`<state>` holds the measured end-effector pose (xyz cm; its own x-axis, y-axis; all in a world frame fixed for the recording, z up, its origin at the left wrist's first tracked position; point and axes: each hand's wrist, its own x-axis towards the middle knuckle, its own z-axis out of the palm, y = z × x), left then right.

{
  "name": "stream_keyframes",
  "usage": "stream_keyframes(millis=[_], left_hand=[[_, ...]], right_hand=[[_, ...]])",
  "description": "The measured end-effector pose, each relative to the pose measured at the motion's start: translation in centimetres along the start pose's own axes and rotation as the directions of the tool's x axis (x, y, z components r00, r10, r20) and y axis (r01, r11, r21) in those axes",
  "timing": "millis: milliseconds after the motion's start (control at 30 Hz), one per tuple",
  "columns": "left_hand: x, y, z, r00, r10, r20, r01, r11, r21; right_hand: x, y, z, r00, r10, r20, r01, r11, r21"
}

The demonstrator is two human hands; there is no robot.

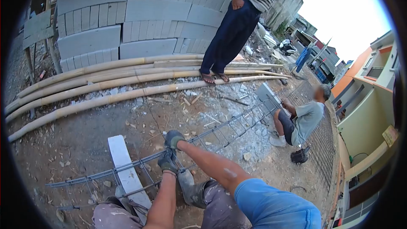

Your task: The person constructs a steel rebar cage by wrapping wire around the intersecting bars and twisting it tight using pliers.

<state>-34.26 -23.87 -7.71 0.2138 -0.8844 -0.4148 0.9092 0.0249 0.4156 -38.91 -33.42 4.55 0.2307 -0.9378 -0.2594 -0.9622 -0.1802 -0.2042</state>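
A long steel rebar cage [213,132] runs from the lower left up toward the right, between my legs and beyond. Both hands wear dark grey-green gloves and meet at the cage's upper bars. My left hand [168,161] is closed at the bars, just below my right hand [174,139], whose fingers are curled together. What the fingers pinch is too small to make out. Under the cage's left part lies a pale white block [123,154]. My grey boot [186,184] is beside the cage, right of my left hand.
Bamboo poles [106,98] stretch across the ground before stacked grey blocks [95,38]. A person in dark trousers [231,34] stands on the poles. Another person [307,118] sits at the cage's far end, near wire mesh [324,152] and a dark bag [300,155].
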Motion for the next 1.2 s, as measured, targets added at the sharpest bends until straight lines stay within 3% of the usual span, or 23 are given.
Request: stream_keyframes(millis=[100,200,333,433,533,567,633,667,700,733,767,800,833,867,900,933,967,1000,1033,1067,1133,1167,1200], left_hand=[[-1.6,1.8,0.8,0.98,-0.175,0.098,0.194,0.949,-0.247],[-2.2,2.7,1.6,0.95,-0.307,0.052,0.309,0.907,-0.287],[-2.0,2.8,1.5,0.947,-0.319,0.042,0.319,0.911,-0.261],[-2.6,3.0,1.9,0.969,-0.241,-0.05,0.23,0.959,-0.167],[-1.4,1.6,1.1,0.973,-0.211,-0.095,0.197,0.97,-0.139],[0.0,0.2,-0.4,0.987,-0.149,-0.067,0.141,0.984,-0.107],[0.2,-0.1,-0.9,0.995,-0.085,-0.042,0.082,0.994,-0.075],[-0.4,0.4,0.1,0.994,-0.078,-0.074,0.077,0.997,-0.022],[-1.1,1.0,0.9,0.992,-0.07,-0.107,0.074,0.997,0.032],[0.2,0.1,0.1,0.998,-0.055,-0.038,0.058,0.995,0.083],[2.2,-1.3,-1.9,0.999,-0.04,0.018,0.038,0.99,0.135],[1.1,0.3,-0.7,0.978,0.031,0.205,-0.187,0.558,0.808],[-0.3,2.1,0.7,0.918,0.102,0.384,-0.35,-0.25,0.903],[-1.7,3.3,1.4,0.892,0.118,0.436,-0.378,-0.335,0.863],[-0.4,1.3,-0.8,0.855,0.226,0.467,-0.402,-0.281,0.871],[0.7,0.3,-1.9,0.707,0.351,0.614,-0.535,-0.303,0.789],[-2.5,4.5,2.5,0.866,0.092,0.491,-0.388,-0.496,0.777],[-2.0,3.0,1.1,0.966,0.15,0.211,-0.242,0.227,0.943],[-0.8,1.7,0.0,0.998,0.048,-0.039,-0.019,0.832,0.555],[-0.8,1.8,0.4,0.996,0.055,-0.064,-0.011,0.835,0.55],[-1.1,1.5,1.1,0.98,-0.076,-0.181,0.109,0.977,0.181],[-1.1,1.5,1.0,0.977,-0.11,-0.183,0.13,0.986,0.106],[-1.0,1.8,1.0,0.976,-0.107,-0.189,0.127,0.987,0.098]], right_hand=[[-1.3,-0.9,-1.5,1.0,-0.009,0.003,0.009,1.0,0.018],[-1.5,-1.2,-1.8,0.997,0.056,0.044,-0.059,0.997,0.059],[-1.0,-0.6,-0.5,1.0,0.012,0.018,-0.014,0.991,0.136],[-1.2,-0.5,-0.6,0.999,0.038,0.002,-0.038,0.992,0.124],[-0.4,0.9,-0.3,0.996,-0.075,0.046,0.076,0.997,-0.01],[-0.4,1.6,-0.1,0.966,-0.246,0.076,0.256,0.948,-0.189],[0.1,4.1,1.7,0.801,-0.589,0.108,0.564,0.682,-0.466],[-1.1,3.9,0.8,0.799,-0.591,0.108,0.567,0.682,-0.463],[-2.5,3.8,0.1,0.906,-0.419,-0.059,0.409,0.903,-0.13],[-3.6,3.4,-0.3,0.974,-0.18,-0.136,0.209,0.945,0.25],[-3.3,4.1,0.5,0.97,-0.204,-0.131,0.231,0.942,0.244],[-2.9,4.9,1.6,0.966,-0.227,-0.127,0.252,0.938,0.239],[-1.3,7.7,5.2,0.845,-0.452,-0.286,0.499,0.859,0.117],[-1.5,8.4,5.0,0.718,-0.641,-0.271,0.661,0.75,-0.023],[1.5,10.5,9.9,0.747,-0.612,-0.259,0.616,0.784,-0.077],[-4.4,4.4,1.2,0.92,-0.311,-0.239,0.35,0.926,0.14],[-3.2,6.3,3.3,0.82,-0.453,-0.35,0.508,0.858,0.079],[-4.8,5.8,2.5,0.821,-0.469,-0.325,0.526,0.843,0.112],[-5.5,4.8,0.7,0.808,-0.492,-0.323,0.551,0.826,0.12],[-5.7,4.8,1.3,0.808,-0.505,-0.304,0.56,0.819,0.13],[-7.3,4.9,1.8,0.839,-0.397,-0.372,0.472,0.871,0.135],[-8.0,4.5,1.4,0.774,-0.5,-0.389,0.557,0.829,0.043],[-8.1,4.2,1.6,0.773,-0.507,-0.382,0.562,0.826,0.041]])
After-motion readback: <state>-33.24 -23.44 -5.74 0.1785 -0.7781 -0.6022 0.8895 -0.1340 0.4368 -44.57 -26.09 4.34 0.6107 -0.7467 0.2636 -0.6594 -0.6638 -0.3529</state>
